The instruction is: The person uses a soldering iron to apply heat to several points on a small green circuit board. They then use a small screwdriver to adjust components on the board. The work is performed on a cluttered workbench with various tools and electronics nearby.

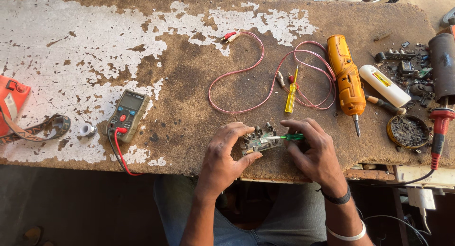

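- The left hand (226, 153) is gripping a small green circuit board (258, 140) by its left end, thumb underneath and fingers curled over the top, holding it tilted just above the near edge of the workbench (189, 84).
- The right hand (313, 148) is pinching a green-handled screwdriver (290, 137), its pale shaft lying across the board and its tip touching the board's upper face.
- A dark band and a pale bangle are sitting on the right wrist, hanging past the near edge.
- Left of the hands, near the near edge, a grey multimeter (128, 114) is lying flat, with red and black leads trailing off the edge.
- Just beside it to the left, a small roll of white tape (87, 129) is resting, and an orange device with a strap (12, 103) is sitting at the left edge.
- Beyond the hands, mid-bench, a yellow tester screwdriver (290, 96) is lying among loops of a pink cable (265, 75) whose red and white plugs are pointing toward the far edge.
- To the right, an orange cordless screwdriver (348, 80) is lying tip toward the near edge, with a white tube (384, 85) just beside it.
- Near the right edge, a round tin (407, 130) and a red-handled soldering iron (440, 127) are resting, with small dark parts scattered toward the far right corner.
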